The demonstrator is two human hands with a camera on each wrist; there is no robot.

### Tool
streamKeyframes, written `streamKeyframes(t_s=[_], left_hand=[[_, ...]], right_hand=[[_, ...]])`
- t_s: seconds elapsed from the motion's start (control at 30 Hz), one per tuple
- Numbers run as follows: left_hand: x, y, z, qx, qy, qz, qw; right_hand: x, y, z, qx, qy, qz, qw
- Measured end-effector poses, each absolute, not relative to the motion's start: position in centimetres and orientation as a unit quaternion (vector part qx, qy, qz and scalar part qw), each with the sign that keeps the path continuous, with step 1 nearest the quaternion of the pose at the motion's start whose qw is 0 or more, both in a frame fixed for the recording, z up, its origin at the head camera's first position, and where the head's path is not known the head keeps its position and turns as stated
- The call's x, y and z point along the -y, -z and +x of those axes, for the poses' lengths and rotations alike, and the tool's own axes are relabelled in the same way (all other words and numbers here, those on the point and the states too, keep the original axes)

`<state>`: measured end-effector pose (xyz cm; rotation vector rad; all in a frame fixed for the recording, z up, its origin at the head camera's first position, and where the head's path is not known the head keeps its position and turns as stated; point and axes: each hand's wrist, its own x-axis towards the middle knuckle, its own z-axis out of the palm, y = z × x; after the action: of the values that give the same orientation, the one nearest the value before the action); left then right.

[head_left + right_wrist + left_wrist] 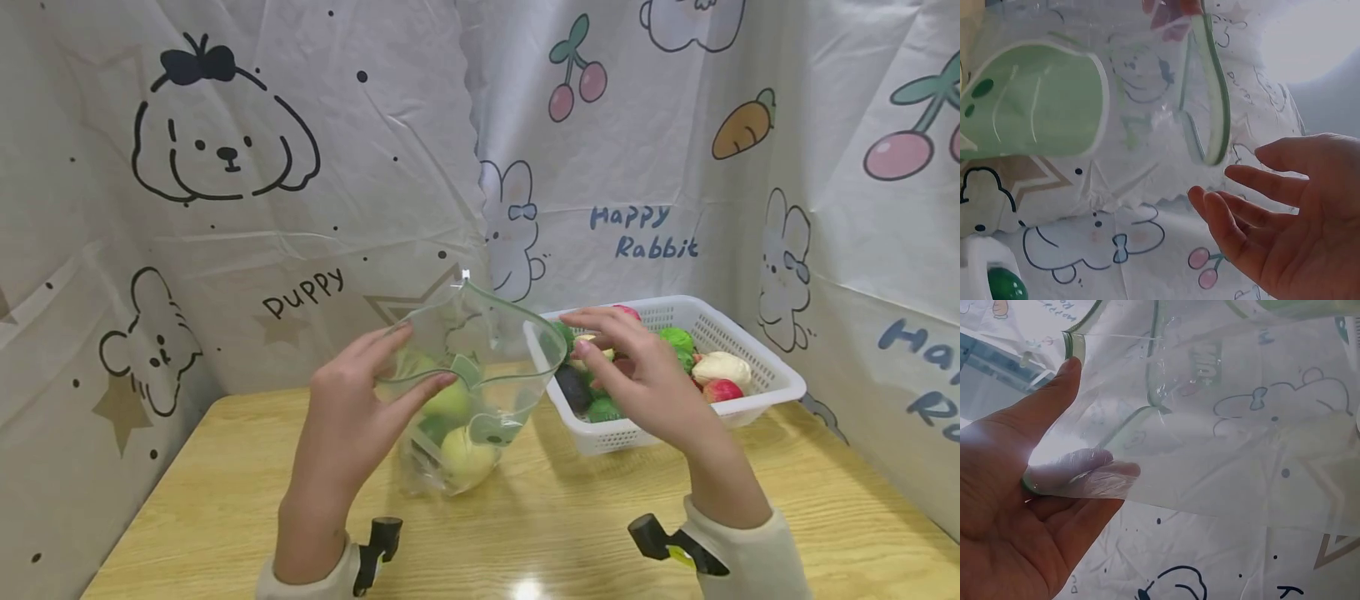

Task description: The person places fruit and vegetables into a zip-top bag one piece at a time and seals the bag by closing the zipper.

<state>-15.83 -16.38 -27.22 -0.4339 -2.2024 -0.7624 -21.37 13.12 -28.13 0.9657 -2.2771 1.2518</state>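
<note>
A clear zip bag (510, 400) with green trim stands with its mouth wide, a yellow-green fruit (468, 457) and other green items inside it. My left hand (352, 408) pinches the bag's left rim between thumb and fingers; in the left wrist view the thumb of this hand (1041, 469) lies at the green edge and the fingertips show through the plastic. Just right of the bag, my right hand (645, 375) hangs over the basket's near left part, fingers parted and holding nothing. The right wrist view has this hand (1272, 219) beside the bag's rim (1219, 106), apart from it.
A white plastic basket (776, 387) stands at the right on the wooden table (247, 467), holding several toy vegetables and fruits, among them a white one (722, 368), a red one (722, 391) and a dark one (572, 387). Printed cloth (390, 208) hangs behind and beside the table.
</note>
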Motion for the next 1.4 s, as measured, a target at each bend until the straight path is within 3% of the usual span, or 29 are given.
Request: streamKeyframes(t_s=[0.6, 0.97, 1.4], left_hand=[[16.1, 27.4, -16.0, 0.858, 0.302, -0.182, 0.373], [16.0, 27.4, -16.1, 0.861, 0.307, -0.181, 0.363], [16.0, 27.4, -16.1, 0.864, 0.303, -0.180, 0.358]], right_hand=[[-17.1, 27.9, -23.3, 0.873, -0.379, 0.235, 0.200], [-19.9, 29.3, -25.4, 0.913, -0.341, 0.174, 0.140], [-25.1, 34.1, -29.4, 0.954, -0.284, 0.081, 0.059]])
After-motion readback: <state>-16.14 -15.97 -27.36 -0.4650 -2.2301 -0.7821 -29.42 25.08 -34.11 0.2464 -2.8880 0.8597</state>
